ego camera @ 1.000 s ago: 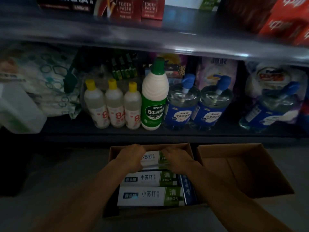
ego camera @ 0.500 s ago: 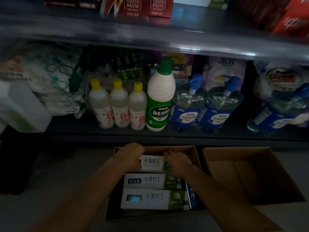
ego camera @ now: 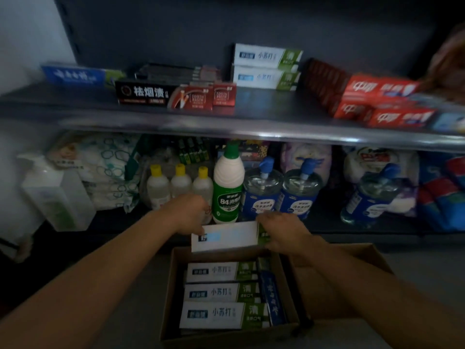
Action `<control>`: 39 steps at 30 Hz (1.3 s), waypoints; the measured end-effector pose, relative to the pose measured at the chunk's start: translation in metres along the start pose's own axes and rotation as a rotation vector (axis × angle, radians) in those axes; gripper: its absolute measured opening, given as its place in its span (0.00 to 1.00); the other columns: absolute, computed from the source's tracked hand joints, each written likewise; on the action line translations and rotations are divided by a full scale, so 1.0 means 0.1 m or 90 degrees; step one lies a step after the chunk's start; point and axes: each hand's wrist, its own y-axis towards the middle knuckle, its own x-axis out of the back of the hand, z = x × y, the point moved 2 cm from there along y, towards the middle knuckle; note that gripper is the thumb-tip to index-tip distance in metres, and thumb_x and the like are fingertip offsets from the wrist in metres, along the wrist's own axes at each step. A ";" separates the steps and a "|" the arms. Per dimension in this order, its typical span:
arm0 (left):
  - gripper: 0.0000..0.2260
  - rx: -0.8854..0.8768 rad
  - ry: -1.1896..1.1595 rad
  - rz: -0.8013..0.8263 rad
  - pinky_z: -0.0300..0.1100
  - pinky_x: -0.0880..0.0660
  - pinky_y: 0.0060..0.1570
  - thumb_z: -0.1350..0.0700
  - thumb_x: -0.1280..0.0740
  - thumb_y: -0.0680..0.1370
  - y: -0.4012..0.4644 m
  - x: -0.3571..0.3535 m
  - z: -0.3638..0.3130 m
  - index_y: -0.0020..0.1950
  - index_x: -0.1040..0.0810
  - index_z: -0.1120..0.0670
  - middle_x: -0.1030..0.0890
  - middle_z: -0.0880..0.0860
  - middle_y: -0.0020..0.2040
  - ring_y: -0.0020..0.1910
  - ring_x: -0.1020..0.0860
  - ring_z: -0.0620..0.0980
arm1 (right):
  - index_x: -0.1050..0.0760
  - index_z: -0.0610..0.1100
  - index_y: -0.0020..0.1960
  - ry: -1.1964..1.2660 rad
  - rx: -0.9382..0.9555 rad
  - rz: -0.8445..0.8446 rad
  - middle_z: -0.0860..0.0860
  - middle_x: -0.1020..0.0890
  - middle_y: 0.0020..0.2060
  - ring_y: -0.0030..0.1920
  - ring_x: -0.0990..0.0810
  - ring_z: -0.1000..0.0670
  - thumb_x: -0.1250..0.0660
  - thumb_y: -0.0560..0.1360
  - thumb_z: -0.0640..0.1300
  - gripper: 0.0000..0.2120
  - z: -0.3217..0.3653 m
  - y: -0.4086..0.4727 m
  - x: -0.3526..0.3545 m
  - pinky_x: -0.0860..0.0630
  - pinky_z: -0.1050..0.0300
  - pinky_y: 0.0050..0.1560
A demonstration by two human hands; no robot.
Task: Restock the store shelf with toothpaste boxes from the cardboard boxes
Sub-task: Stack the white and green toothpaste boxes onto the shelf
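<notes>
toothpaste box [ego camera: 226, 236], ends gripped by fingers [ego camera: 264, 224]

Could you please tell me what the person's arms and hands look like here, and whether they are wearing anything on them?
Both forearms are bare, with no sleeves in view. The left hand and right hand wear no gloves, and no watch, ring or bracelet shows, though the light is dim.

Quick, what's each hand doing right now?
Left hand: grips the left end of the toothpaste box.
Right hand: grips its right end.
</notes>
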 end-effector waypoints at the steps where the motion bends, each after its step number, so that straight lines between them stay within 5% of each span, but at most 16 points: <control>1: 0.20 0.001 0.011 -0.009 0.42 0.25 0.44 0.49 0.25 0.70 -0.05 0.16 -0.08 0.57 0.22 0.57 0.21 0.54 0.50 0.49 0.23 0.51 | 0.33 0.45 0.66 -0.017 -0.002 -0.033 0.47 0.25 0.60 0.58 0.25 0.45 0.33 0.72 0.51 0.25 -0.04 -0.07 0.19 0.26 0.53 0.50; 6: 0.25 -0.039 -0.002 -0.068 0.41 0.27 0.46 0.47 0.24 0.69 -0.28 1.02 -0.41 0.61 0.23 0.56 0.20 0.52 0.55 0.47 0.24 0.48 | 0.23 0.43 0.55 -0.159 0.005 -0.217 0.47 0.20 0.45 0.43 0.19 0.45 0.23 0.56 0.47 0.28 -0.20 -0.47 1.10 0.25 0.56 0.33; 11: 0.37 -0.010 -0.150 -0.011 0.49 0.28 0.65 0.51 0.23 0.70 -0.45 1.63 -0.64 0.74 0.36 0.58 0.27 0.53 0.68 0.64 0.26 0.51 | 0.25 0.42 0.53 -0.188 -0.013 -0.334 0.46 0.21 0.46 0.43 0.21 0.42 0.24 0.54 0.45 0.28 -0.36 -0.74 1.65 0.23 0.52 0.34; 13: 0.37 0.010 -0.199 0.033 0.51 0.26 0.63 0.54 0.24 0.70 -0.48 1.75 -0.71 0.75 0.37 0.57 0.28 0.53 0.69 0.66 0.27 0.53 | 0.25 0.42 0.53 -0.199 -0.020 -0.376 0.46 0.21 0.46 0.43 0.21 0.43 0.24 0.54 0.45 0.28 -0.42 -0.81 1.78 0.23 0.52 0.36; 17: 0.20 -0.001 -0.250 0.004 0.44 0.20 0.47 0.61 0.27 0.73 -0.48 1.87 -0.83 0.64 0.24 0.59 0.19 0.55 0.56 0.55 0.20 0.53 | 0.26 0.42 0.56 -0.206 -0.027 -0.441 0.46 0.21 0.48 0.44 0.21 0.45 0.24 0.57 0.44 0.28 -0.52 -0.85 1.91 0.22 0.52 0.40; 22: 0.15 -0.004 -0.270 -0.116 0.46 0.20 0.47 0.65 0.28 0.73 -0.36 2.06 -0.90 0.59 0.24 0.60 0.19 0.57 0.53 0.53 0.20 0.54 | 0.27 0.44 0.59 -0.194 -0.042 -0.434 0.48 0.23 0.53 0.50 0.22 0.47 0.22 0.61 0.49 0.29 -0.71 -0.78 2.09 0.21 0.52 0.41; 27: 0.20 -0.008 -0.178 -0.238 0.42 0.25 0.43 0.61 0.26 0.72 -0.18 2.42 -0.99 0.63 0.25 0.59 0.22 0.59 0.56 0.54 0.21 0.58 | 0.31 0.48 0.65 -0.068 -0.091 -0.385 0.50 0.25 0.58 0.56 0.25 0.49 0.26 0.69 0.48 0.27 -1.06 -0.60 2.54 0.29 0.59 0.49; 29: 0.22 -0.010 -0.155 -0.270 0.45 0.25 0.52 0.59 0.26 0.73 -0.06 2.54 -1.03 0.65 0.26 0.59 0.23 0.61 0.59 0.59 0.23 0.60 | 0.32 0.48 0.66 -0.012 -0.123 -0.343 0.49 0.25 0.59 0.57 0.26 0.48 0.26 0.69 0.46 0.28 -1.24 -0.48 2.70 0.28 0.55 0.51; 32: 0.26 -0.005 -0.137 -0.293 0.47 0.29 0.62 0.59 0.27 0.73 0.21 2.65 -1.05 0.69 0.29 0.58 0.24 0.59 0.64 0.63 0.25 0.58 | 0.30 0.48 0.63 0.027 -0.152 -0.308 0.49 0.23 0.57 0.56 0.24 0.47 0.25 0.69 0.43 0.26 -1.47 -0.25 2.81 0.25 0.50 0.55; 39: 0.28 0.005 -0.093 -0.258 0.45 0.32 0.63 0.57 0.27 0.73 1.01 2.56 -0.95 0.71 0.31 0.58 0.28 0.57 0.69 0.66 0.28 0.56 | 0.29 0.46 0.57 0.044 -0.178 -0.244 0.52 0.27 0.47 0.51 0.26 0.49 0.27 0.69 0.40 0.19 -1.88 0.35 2.56 0.33 0.57 0.46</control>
